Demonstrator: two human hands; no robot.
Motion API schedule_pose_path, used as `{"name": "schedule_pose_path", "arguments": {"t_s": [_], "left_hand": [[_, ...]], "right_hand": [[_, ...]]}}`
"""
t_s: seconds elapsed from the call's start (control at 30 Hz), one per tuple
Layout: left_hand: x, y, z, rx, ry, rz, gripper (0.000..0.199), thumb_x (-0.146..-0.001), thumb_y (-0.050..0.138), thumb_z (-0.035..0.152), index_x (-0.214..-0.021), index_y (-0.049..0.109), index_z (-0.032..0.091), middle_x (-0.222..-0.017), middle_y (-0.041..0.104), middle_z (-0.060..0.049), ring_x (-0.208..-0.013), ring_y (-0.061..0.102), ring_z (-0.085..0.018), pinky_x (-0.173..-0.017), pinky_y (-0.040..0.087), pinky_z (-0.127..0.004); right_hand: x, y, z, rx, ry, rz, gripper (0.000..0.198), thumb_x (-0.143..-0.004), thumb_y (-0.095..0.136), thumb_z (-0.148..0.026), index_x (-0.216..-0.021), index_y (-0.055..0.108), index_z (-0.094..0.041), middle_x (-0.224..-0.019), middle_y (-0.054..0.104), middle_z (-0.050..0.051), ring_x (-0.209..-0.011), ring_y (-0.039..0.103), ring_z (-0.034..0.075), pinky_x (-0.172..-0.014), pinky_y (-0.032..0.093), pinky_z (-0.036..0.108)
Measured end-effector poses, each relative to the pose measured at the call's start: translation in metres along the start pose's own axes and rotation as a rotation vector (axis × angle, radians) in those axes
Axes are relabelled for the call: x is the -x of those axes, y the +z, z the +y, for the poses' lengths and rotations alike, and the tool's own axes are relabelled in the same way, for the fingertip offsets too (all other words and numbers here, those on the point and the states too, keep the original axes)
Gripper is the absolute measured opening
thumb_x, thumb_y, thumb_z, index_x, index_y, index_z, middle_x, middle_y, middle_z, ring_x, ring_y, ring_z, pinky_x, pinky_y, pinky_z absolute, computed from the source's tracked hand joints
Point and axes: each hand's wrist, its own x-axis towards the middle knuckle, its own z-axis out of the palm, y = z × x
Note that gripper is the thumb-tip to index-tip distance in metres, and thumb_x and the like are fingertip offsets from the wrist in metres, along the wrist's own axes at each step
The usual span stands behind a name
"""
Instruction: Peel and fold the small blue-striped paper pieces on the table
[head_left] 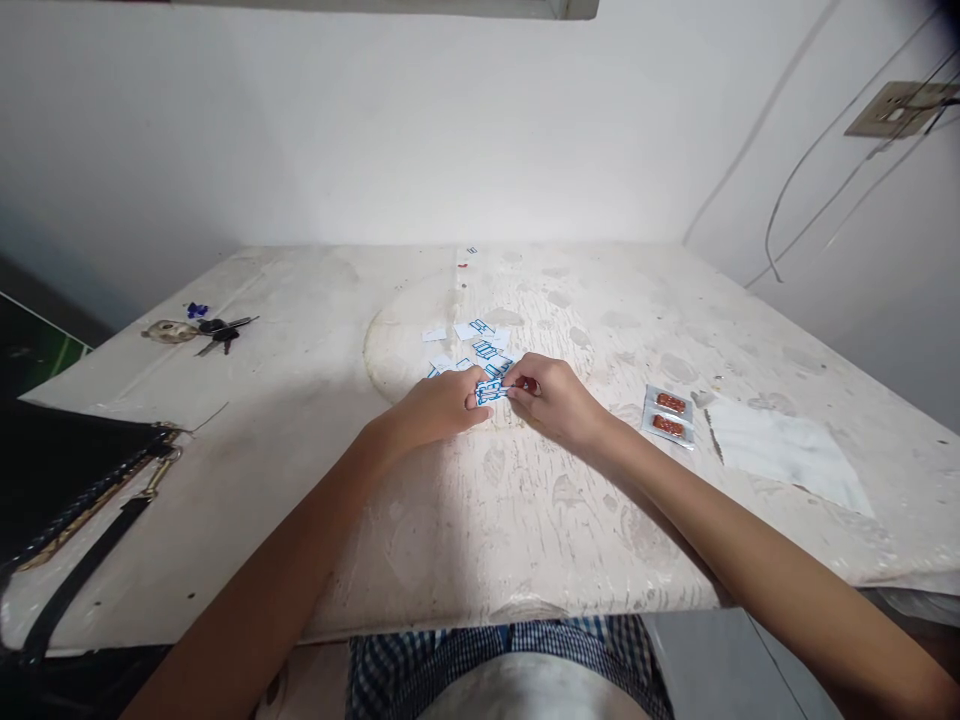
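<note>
Between my two hands is a small white paper piece (491, 391) with blue markings. My left hand (448, 400) is closed on its left side, thumb and fingers pinching it. At its right edge my right hand (546, 392) is closed too, fingertips pinching. Something dark red shows partly among the right fingers; I cannot make out what it is. Just beyond my hands lie several small white paper pieces (485, 349), some with blue lines and some blank. My hands partly cover the nearest of them.
A blister pack with reddish-brown tablets (669, 416) lies right of my right forearm, beside a white cloth (787, 450). Keys (221, 330) with a fob sit at the left. A black bag (75, 480) with a strap rests on the table's (420, 540) left front corner.
</note>
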Motion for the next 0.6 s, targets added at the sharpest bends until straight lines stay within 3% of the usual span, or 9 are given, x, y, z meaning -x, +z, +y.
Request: {"name": "schedule_pose_path", "arguments": {"t_s": [0.13,0.3,0.43,0.6], "left_hand": [[0.000,0.001,0.004,-0.081,0.006,0.039,0.024,-0.083,0.032,0.040,-0.082,0.046,0.020,-0.069,0.055,0.001,-0.056,0.046,-0.013,-0.051,0.028,-0.026],[0.000,0.002,0.007,-0.163,0.038,0.054,0.023,-0.085,0.030,0.036,-0.083,0.046,0.020,-0.067,0.053,0.000,-0.054,0.044,-0.013,-0.050,0.026,-0.026],[0.000,0.001,0.007,-0.194,0.042,0.058,0.023,-0.086,0.029,0.034,-0.087,0.047,0.019,-0.069,0.054,-0.001,-0.055,0.045,-0.014,-0.049,0.025,-0.027],[-0.001,0.001,0.008,-0.211,0.028,0.064,0.023,-0.086,0.029,0.033,-0.093,0.048,0.020,-0.075,0.057,-0.002,-0.060,0.049,-0.015,-0.051,0.027,-0.027]], "right_hand": [[-0.001,-0.010,0.005,0.044,-0.010,-0.010,0.017,-0.073,0.054,-0.014,-0.089,0.058,-0.016,-0.078,0.053,0.002,-0.067,0.048,0.012,-0.062,0.038,0.025],[-0.005,-0.031,0.023,0.171,0.038,-0.089,0.036,-0.069,0.065,-0.030,-0.101,0.058,-0.015,-0.095,0.054,0.009,-0.083,0.050,0.020,-0.069,0.040,0.031],[-0.006,-0.028,0.027,0.230,-0.015,-0.205,0.035,-0.074,0.059,-0.034,-0.103,0.060,-0.015,-0.096,0.054,0.010,-0.090,0.050,0.023,-0.078,0.040,0.035],[-0.005,-0.020,0.022,0.245,-0.028,-0.214,0.028,-0.079,0.051,-0.030,-0.101,0.060,-0.015,-0.087,0.054,0.010,-0.085,0.050,0.022,-0.076,0.040,0.033]]}}
